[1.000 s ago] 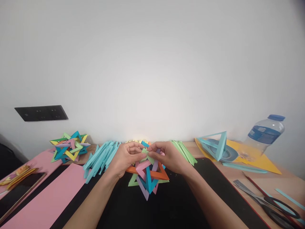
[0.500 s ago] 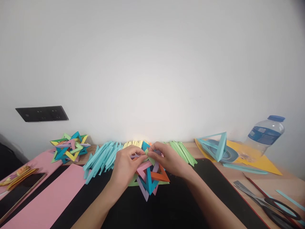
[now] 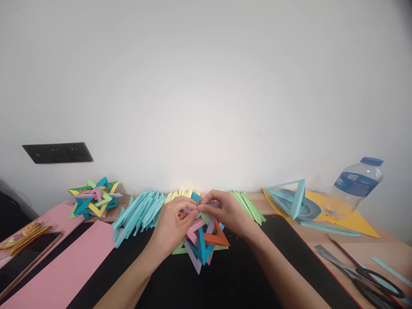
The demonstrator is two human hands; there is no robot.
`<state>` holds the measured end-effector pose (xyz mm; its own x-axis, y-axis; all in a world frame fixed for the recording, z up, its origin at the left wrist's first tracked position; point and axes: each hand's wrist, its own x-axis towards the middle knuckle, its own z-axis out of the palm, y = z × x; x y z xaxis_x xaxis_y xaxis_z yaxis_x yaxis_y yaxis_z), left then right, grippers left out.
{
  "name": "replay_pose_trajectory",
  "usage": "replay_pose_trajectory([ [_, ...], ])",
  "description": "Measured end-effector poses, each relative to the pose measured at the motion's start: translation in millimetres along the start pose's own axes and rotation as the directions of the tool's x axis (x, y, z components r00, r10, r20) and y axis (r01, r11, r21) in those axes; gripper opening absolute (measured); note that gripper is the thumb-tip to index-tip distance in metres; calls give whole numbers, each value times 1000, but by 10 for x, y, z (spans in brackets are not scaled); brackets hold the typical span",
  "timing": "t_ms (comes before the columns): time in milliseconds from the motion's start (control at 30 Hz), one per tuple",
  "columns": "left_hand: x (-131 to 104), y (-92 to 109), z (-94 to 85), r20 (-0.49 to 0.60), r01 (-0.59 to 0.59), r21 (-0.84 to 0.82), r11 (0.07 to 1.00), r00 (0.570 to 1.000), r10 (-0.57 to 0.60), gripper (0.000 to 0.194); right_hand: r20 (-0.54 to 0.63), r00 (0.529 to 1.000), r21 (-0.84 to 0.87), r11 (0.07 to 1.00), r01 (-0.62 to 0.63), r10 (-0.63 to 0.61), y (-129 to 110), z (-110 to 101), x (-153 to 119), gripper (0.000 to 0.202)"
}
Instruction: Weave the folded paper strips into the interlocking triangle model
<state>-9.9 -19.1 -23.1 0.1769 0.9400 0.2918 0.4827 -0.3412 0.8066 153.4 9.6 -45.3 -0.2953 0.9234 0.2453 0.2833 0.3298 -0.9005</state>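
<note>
A many-coloured folded-paper star (image 3: pixel 201 242) sits on the black mat in front of me, with blue, orange, pink, lilac and green struts. My left hand (image 3: pixel 172 221) pinches the star's upper part from the left, thumb and forefinger pressed together. From the right, my right hand (image 3: pixel 227 214) pinches the same spot, its fingertips meeting the left ones. A light green strut shows just below the fingertips. The fingers hide the exact joint between them and much of the star's far side.
Folded strips in light blue (image 3: pixel 141 216), yellow (image 3: pixel 182 195) and green (image 3: pixel 248 207) lie along the wall. A finished paper star (image 3: pixel 95 198) and pink paper (image 3: pixel 66 266) are left. Right are a light-blue paper pyramid (image 3: pixel 298 201), a bottle (image 3: pixel 358 184) and scissors (image 3: pixel 357 272).
Both hands keep pinching the top of the star, their fingertips slightly shifted. The star's lower point has dipped a little towards me.
</note>
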Motion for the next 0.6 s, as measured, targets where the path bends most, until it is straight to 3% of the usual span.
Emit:
replay_pose_trajectory([
  [133, 15, -46, -4, -21, -69, 48, 996, 997, 70, 16, 76, 997, 78, 996, -38, 32, 23, -85, -3, 22],
  [267, 43, -77, -35, -35, -59, 33, 998, 998, 60, 17, 100, 994, 104, 993, -57, 46, 40, -134, -15, 19],
  [600, 93, -98, -54, -66, 6, 71, 997, 998, -2, 21, 96, 992, -169, 981, 98, -83, -28, -81, -5, 23],
])
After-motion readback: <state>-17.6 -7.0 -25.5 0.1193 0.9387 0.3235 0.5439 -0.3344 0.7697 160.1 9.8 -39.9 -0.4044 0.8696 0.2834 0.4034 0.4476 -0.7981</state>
